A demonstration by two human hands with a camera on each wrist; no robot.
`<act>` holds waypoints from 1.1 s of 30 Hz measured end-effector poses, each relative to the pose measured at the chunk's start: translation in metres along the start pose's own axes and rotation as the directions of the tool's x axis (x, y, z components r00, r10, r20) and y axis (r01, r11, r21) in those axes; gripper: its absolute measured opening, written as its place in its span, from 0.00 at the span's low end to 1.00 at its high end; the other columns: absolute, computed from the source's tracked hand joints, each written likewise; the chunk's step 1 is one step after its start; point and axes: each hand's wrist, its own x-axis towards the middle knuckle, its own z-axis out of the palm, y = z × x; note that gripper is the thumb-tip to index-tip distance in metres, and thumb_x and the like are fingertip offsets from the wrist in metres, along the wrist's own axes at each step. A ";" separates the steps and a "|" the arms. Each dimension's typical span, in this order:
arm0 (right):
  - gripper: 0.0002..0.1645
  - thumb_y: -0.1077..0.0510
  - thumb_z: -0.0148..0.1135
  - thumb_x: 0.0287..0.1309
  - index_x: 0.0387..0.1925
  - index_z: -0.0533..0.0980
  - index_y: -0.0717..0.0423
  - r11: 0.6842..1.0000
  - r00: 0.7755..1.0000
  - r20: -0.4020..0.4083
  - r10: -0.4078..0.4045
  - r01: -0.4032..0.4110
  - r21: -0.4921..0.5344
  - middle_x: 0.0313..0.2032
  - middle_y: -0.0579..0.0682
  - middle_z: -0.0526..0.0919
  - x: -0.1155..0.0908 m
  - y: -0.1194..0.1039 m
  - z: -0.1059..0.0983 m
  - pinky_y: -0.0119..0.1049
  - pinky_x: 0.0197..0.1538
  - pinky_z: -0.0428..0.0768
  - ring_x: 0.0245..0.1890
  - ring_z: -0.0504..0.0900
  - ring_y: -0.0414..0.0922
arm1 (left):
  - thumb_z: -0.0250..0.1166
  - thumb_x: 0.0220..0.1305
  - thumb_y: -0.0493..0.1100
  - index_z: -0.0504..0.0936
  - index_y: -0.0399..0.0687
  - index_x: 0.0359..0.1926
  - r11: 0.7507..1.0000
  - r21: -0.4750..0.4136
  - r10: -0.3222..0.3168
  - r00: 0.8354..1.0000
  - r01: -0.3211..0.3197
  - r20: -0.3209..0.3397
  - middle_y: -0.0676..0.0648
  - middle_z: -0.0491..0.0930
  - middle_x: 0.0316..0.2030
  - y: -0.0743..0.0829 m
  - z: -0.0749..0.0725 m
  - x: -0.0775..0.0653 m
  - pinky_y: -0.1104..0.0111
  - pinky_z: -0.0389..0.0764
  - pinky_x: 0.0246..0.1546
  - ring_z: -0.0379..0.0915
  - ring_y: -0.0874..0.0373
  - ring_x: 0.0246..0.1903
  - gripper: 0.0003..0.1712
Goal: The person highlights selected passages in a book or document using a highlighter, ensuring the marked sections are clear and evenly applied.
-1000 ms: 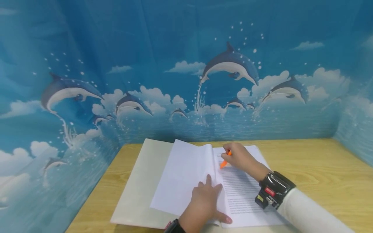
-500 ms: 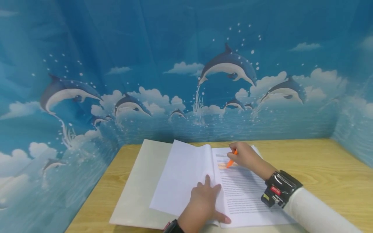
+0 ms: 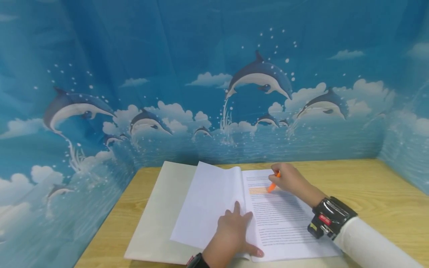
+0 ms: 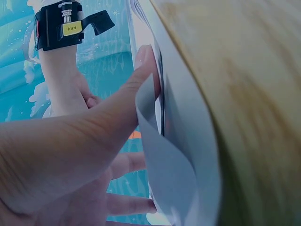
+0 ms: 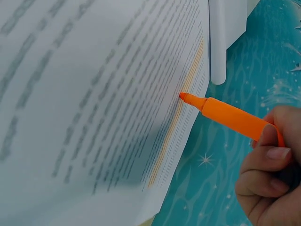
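An orange highlighter [image 5: 235,117] is gripped in my right hand [image 3: 289,178], its tip on the printed page [image 3: 278,227]. Orange-marked lines [image 3: 259,190] run across the upper part of that page, which is the right side of an open booklet. My left hand [image 3: 232,229] lies with spread fingers along the booklet's fold, thumb on the lower edge of the printed page. Under its palm is the turned-over blank sheet [image 3: 207,204]. In the left wrist view the thumb [image 4: 141,70] presses at the paper edges, and the sheet curls up beside it.
The booklet's pale cover [image 3: 157,216] lies spread out on the left of the wooden table [image 3: 368,182]. A blue dolphin-print cloth [image 3: 187,74] hangs behind the table and at both sides. Black camera straps [image 3: 335,216] sit on the wrists.
My right hand has slid the highlighter rightward along the lines, and an orange band now shows to the left of its tip. The left hand stays in place on the booklet.
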 end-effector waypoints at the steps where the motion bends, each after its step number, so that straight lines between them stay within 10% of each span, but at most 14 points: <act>1: 0.21 0.64 0.60 0.49 0.13 0.57 0.53 1.000 1.000 0.000 -0.002 0.002 -0.003 0.15 0.45 0.52 -0.001 0.001 -0.001 0.32 0.19 0.59 0.13 0.55 0.39 | 0.69 0.14 0.76 0.66 0.70 0.64 1.000 -0.009 0.000 1.000 0.000 -0.003 0.42 0.57 0.71 0.000 0.000 0.000 0.47 0.73 0.56 0.62 0.39 0.61 0.64; 33: 0.23 0.63 0.60 0.52 0.15 0.55 0.52 0.998 0.998 -0.007 0.055 -0.055 -0.035 0.14 0.43 0.50 -0.025 0.042 -0.035 0.29 0.17 0.59 0.12 0.53 0.37 | 0.67 0.15 0.77 0.67 0.65 0.64 0.999 -0.009 0.035 0.998 -0.036 -0.058 0.38 0.57 0.70 -0.002 0.001 -0.004 0.47 0.74 0.55 0.63 0.38 0.59 0.64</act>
